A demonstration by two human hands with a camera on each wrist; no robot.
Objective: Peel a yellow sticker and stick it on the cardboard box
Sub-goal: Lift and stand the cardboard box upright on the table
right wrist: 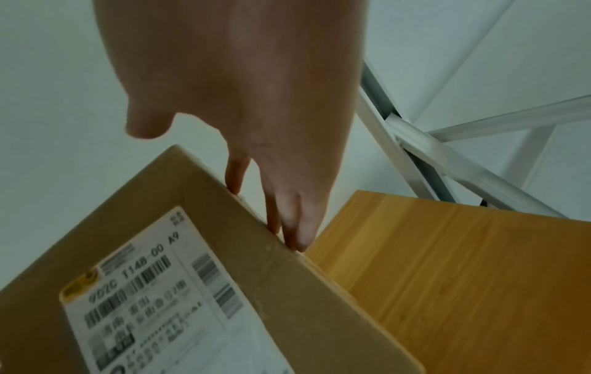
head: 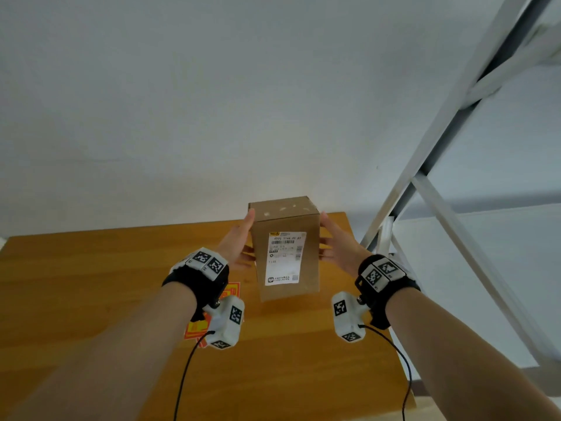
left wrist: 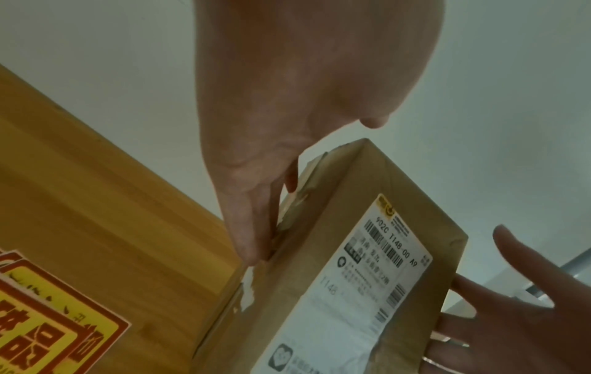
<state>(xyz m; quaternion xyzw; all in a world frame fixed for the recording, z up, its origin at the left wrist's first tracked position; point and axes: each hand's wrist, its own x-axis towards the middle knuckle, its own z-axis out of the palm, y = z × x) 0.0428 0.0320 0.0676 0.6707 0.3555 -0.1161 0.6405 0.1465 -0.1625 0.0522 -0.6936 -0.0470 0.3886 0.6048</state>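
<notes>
A tall brown cardboard box (head: 309,268) stands upright over the wooden table (head: 91,284), its white shipping label (head: 283,258) facing me. My left hand (head: 239,238) presses flat against the box's left side with straight fingers (left wrist: 246,227). On the right side my right hand (head: 337,241) does the same, its fingertips (right wrist: 297,235) on the box (right wrist: 288,291) edge. Whether the box touches the table I cannot tell. Red-and-yellow stickers (left wrist: 48,329) lie on the table to the box's left, and in the head view these stickers (head: 233,290) are mostly hidden under my left wrist.
A white wall rises behind the table. A white metal frame (head: 440,132) slants up at the right, close to the table's far right corner. Cables hang from both wrist cameras over the near part of the table.
</notes>
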